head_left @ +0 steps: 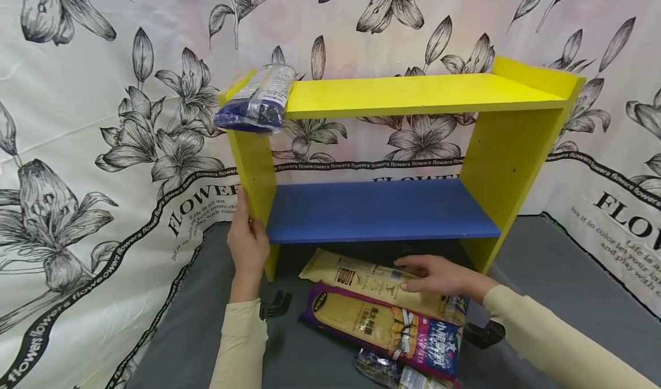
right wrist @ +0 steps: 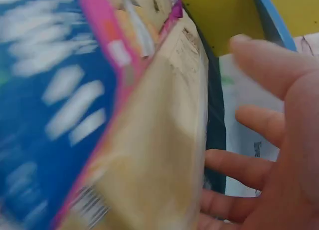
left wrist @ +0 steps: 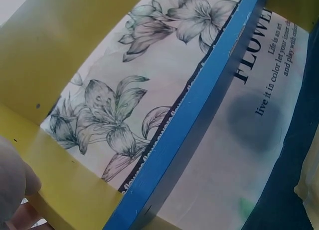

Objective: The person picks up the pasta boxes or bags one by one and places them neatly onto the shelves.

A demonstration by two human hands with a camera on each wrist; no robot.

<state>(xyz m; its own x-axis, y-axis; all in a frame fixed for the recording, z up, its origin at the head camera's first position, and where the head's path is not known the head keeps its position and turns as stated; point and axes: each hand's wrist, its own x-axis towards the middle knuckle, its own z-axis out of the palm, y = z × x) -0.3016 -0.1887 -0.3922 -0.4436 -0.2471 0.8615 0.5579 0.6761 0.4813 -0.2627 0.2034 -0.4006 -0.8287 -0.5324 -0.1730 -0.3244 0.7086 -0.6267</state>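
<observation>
Floral backdrop [head_left: 62, 205] at left and behind everything. Left hand [head_left: 248, 245] grips the front edge of the left side panel [head_left: 258, 174] of a yellow shelf unit [head_left: 392, 93], thumb and fingers clamped on it. Above, a blue-and-clear plastic packet [head_left: 258, 99] lies at the top board's left end, poking past its front edge. Blue shelf board [head_left: 377, 211] spans between the panels. Below, on the dark grey table [head_left: 294, 354], a beige pasta pack [head_left: 356, 280] lies slanted, far end near the board's front edge. Purple pasta pack [head_left: 382, 323] sits at its near side, roughly parallel, overlapping its near edge. Dark wrapped packet [head_left: 377, 367] and a labelled packet [head_left: 413, 379] stick out at the purple pack's near edge. Right hand [head_left: 436, 275] is over the beige pack's right part, thumb and fingers apart, nothing gripped; can't tell if it touches. Right side panel [head_left: 508, 165] stands behind that hand.
</observation>
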